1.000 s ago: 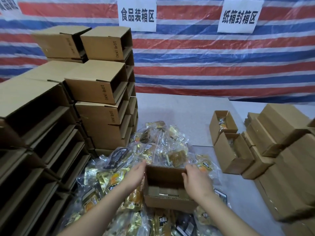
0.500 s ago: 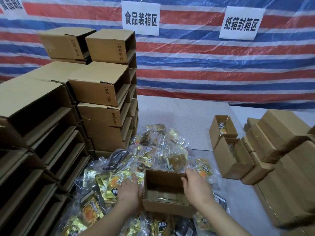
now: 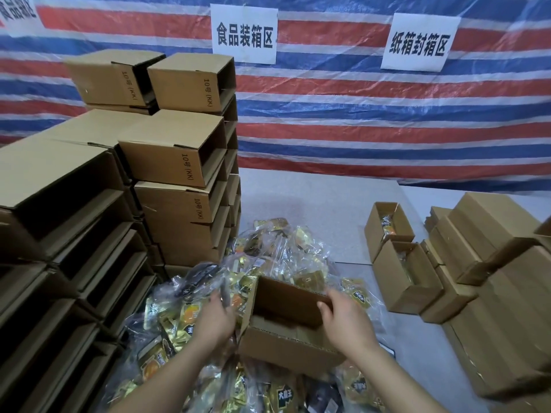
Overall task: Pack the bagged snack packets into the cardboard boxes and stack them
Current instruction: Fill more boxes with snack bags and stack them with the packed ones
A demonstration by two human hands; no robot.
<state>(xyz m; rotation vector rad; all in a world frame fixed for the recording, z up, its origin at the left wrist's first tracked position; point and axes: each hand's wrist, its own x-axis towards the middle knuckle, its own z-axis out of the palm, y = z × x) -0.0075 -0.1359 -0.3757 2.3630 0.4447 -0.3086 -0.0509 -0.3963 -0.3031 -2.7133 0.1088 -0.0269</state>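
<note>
Gripping the open box (image 3: 286, 332) by its right wall with my right hand (image 3: 343, 320); my left hand (image 3: 216, 318) rests spread on the snack bags (image 3: 179, 323) beside it.

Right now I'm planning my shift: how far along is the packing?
Done: closed boxes stacked at right, two open boxes holding packets. In hand: right hand holds an empty box; left hand is in the bagged packets. Left: that pile, plus empty boxes.
</note>
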